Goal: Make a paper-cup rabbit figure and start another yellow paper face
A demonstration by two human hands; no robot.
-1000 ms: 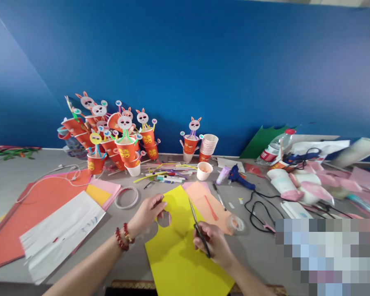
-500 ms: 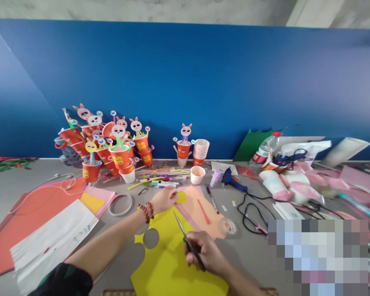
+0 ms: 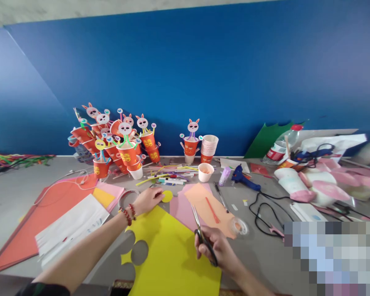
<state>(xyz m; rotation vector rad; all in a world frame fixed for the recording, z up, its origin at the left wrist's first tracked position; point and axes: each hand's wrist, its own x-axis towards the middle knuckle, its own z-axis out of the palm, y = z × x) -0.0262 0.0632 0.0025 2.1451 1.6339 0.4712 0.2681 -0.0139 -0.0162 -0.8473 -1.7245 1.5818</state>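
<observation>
My left hand (image 3: 148, 200) reaches forward over the table, with a bead bracelet on the wrist. Its fingertips pinch a small yellow paper circle (image 3: 167, 196) just above the grey table. My right hand (image 3: 217, 250) is closed on a pair of scissors (image 3: 200, 230), blades pointing away from me. Under both hands lies a large yellow sheet (image 3: 169, 255) with round holes cut along its left edge. A pink sheet (image 3: 181, 207) and a peach sheet (image 3: 208, 207) lie just beyond it.
Red paper cups with rabbit toppers (image 3: 123, 144) crowd the back left, near a stack of cups (image 3: 208, 147) and a white cup (image 3: 205, 172). Markers (image 3: 169, 174), a blue glue gun (image 3: 243, 179) with black cord, tape rolls (image 3: 239, 225), a bottle (image 3: 279, 149) and red paper (image 3: 49, 205) surround the work area.
My left hand lifted a cut yellow circle off the sheet and carried it forward to the table beyond. The yellow sheet shifted. The scissors stayed in my right hand.
</observation>
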